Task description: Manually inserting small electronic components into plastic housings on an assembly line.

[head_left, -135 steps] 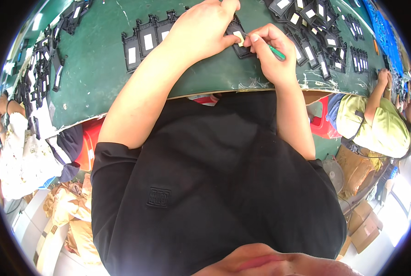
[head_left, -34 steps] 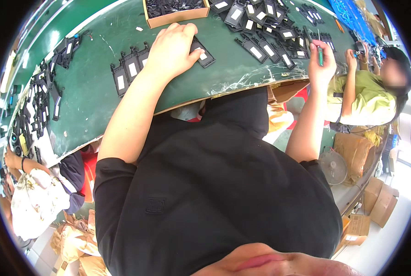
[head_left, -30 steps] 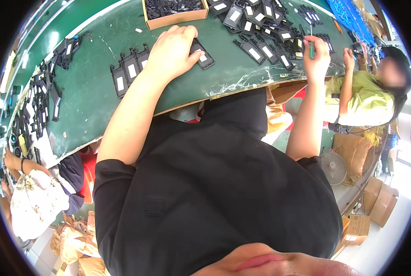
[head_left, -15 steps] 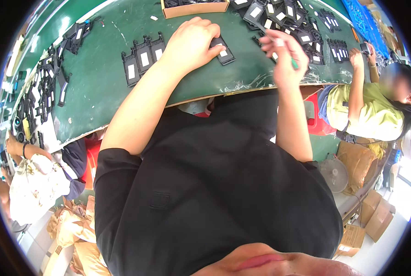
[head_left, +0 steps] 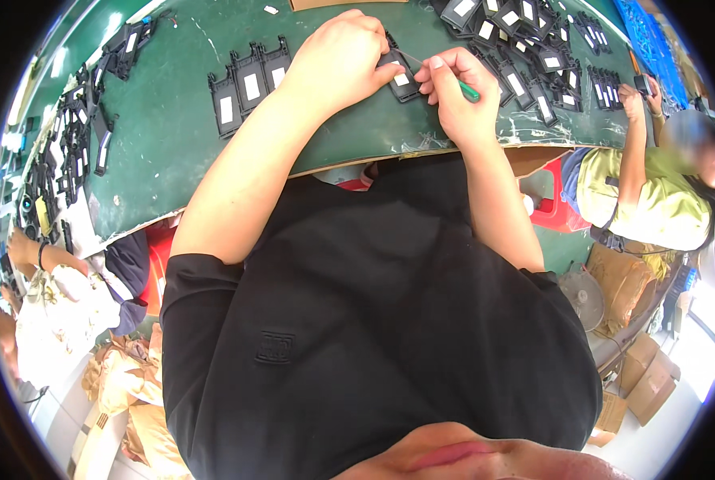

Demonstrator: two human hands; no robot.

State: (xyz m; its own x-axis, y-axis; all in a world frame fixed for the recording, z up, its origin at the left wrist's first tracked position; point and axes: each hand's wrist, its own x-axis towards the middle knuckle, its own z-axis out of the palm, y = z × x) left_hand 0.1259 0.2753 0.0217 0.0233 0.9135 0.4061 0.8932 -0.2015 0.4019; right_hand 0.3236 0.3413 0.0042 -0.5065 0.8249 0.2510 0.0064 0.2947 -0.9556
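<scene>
My left hand (head_left: 345, 62) is closed over the upper left side of a flat black plastic part (head_left: 406, 91) with a white label, its thumb along the part's edge. The part lies on the green table. From the right, my right hand (head_left: 468, 94) grips a green-handled tool (head_left: 469, 91) with a thin shaft, like a small screwdriver. Its shaft points at the upper end of the part; whether the tip touches is too small to tell. Just left of my left hand, three similar black parts (head_left: 252, 86) lie side by side in a row.
A heap of black parts (head_left: 525, 48) lies to the right of my right hand. More parts (head_left: 77, 136) are strewn along the left table edge. A cardboard box (head_left: 345, 3) stands at the far edge. Co-workers sit at the left (head_left: 69, 320) and right (head_left: 645, 188).
My right hand has moved left from beside the heap, bringing the green-handled tool to the black part. My left hand stays on that part. The view has shifted slightly.
</scene>
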